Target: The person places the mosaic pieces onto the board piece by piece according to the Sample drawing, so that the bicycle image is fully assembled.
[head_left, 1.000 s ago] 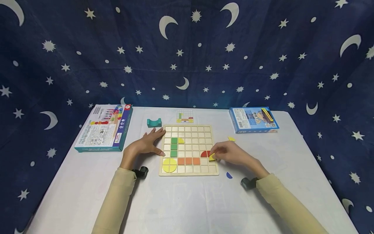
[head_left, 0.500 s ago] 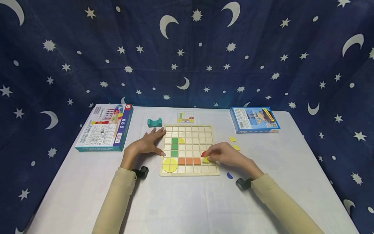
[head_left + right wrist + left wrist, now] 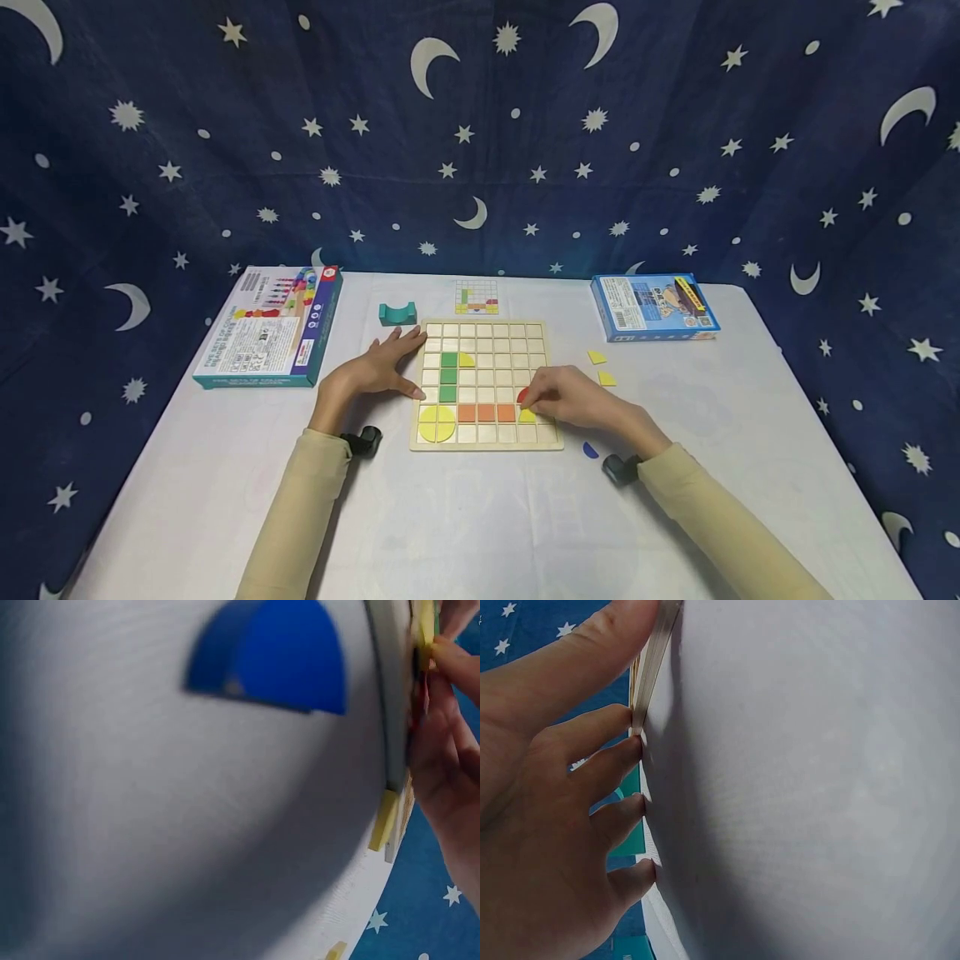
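Observation:
On the white table lies a wooden grid board (image 3: 483, 332) holding green squares (image 3: 448, 377), orange squares (image 3: 486, 413), a yellow circle of quarter pieces (image 3: 437, 423) and a single yellow quarter (image 3: 466, 361). My left hand (image 3: 372, 369) rests at the board's left edge with thumb and fingers spread, as the left wrist view shows too. Just right of the orange squares, my right hand (image 3: 576, 397) pinches a yellow quarter piece (image 3: 527, 416) against the board. A red piece (image 3: 522, 395) shows behind those fingers, which hide some of it.
Two loose yellow pieces (image 3: 606, 379) and a blue half-circle (image 3: 590, 450) lie right of the board. Behind it are a pattern card (image 3: 476, 297) and a teal arch block (image 3: 397, 314). Boxes stand at back left (image 3: 262, 329) and back right (image 3: 654, 307).
My right hand has carried the yellow quarter left from the board's right side to the cell beside the orange squares and lowered it. A second loose yellow piece came into view. My left hand stayed put.

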Demonstrator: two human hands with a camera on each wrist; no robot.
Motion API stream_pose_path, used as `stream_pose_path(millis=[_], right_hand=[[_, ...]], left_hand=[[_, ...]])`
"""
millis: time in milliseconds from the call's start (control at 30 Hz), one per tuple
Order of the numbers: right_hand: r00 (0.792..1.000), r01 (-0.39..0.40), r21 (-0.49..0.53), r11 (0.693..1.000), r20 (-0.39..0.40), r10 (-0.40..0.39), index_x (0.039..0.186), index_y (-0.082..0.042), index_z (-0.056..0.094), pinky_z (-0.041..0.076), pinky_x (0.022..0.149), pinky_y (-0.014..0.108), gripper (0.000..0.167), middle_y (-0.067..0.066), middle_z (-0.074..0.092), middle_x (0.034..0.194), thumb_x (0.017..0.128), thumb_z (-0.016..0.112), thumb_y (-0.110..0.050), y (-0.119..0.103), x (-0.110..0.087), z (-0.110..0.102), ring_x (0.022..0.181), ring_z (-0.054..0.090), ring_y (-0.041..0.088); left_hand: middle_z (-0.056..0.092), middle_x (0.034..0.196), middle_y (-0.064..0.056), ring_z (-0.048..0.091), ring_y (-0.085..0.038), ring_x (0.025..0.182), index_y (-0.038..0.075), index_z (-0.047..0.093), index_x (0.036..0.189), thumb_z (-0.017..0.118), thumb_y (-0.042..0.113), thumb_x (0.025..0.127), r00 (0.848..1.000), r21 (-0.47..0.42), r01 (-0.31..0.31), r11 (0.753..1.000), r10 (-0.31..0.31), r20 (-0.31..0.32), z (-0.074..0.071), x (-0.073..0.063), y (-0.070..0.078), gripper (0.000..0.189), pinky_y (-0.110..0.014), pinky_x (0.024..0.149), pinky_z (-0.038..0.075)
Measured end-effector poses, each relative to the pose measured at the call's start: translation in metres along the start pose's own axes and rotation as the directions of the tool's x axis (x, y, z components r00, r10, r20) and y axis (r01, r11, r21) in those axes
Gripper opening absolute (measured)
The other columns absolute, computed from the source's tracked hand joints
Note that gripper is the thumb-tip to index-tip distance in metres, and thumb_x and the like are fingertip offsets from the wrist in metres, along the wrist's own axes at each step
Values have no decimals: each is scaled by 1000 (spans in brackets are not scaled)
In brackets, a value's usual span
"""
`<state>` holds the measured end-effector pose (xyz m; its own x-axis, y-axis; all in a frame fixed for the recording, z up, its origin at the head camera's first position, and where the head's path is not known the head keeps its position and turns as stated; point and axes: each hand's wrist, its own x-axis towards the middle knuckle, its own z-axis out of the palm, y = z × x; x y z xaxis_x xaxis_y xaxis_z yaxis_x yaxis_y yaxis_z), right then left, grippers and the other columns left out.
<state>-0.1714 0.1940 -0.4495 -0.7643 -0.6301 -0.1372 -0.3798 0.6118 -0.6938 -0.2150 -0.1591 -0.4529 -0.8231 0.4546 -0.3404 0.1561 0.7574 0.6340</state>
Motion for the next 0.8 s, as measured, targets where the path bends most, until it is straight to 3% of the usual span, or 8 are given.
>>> stream_pose_path(millis=[133, 400, 633, 800], right_hand=[[1000, 17, -37, 999, -3, -18, 102, -15, 83, 53, 78, 22, 16, -7, 69, 95, 91, 77, -6, 1, 0, 1, 85, 57, 9], [998, -48, 7, 999, -51, 48, 106, -27, 80, 48, 76, 24, 22, -14, 72, 102, 92, 77, -10, 11, -5, -1, 87, 57, 13], [984, -143, 77, 987, -98, 150, 106, -23, 79, 52, 76, 29, 16, -7, 73, 105, 93, 76, -14, 20, -15, -14, 92, 58, 18], [974, -162, 62, 985, -149, 169, 108, -21, 78, 53, 77, 29, 18, -5, 74, 107, 92, 76, -12, 31, -19, -23, 91, 59, 18]], left_hand=[[12, 173, -14, -3, -39, 160, 9, 25, 164, 91, 27, 78, 1000, -1, 2, 1000, -2, 4, 0, 0, 0, 110, -61, 127, -5], [12, 173, -13, -3, -39, 160, 9, 25, 164, 91, 28, 78, 1000, 4, 9, 1000, -9, 2, 0, 0, 0, 110, -61, 127, -5], [12, 173, -14, -3, -39, 160, 9, 25, 164, 90, 27, 78, 1000, 1, 5, 1000, -5, 1, 0, 0, 0, 109, -61, 127, -6], [12, 173, -14, -3, -40, 160, 9, 25, 164, 90, 27, 78, 1000, 4, 7, 1000, -7, 4, -1, 0, 1, 109, -62, 127, -6]])
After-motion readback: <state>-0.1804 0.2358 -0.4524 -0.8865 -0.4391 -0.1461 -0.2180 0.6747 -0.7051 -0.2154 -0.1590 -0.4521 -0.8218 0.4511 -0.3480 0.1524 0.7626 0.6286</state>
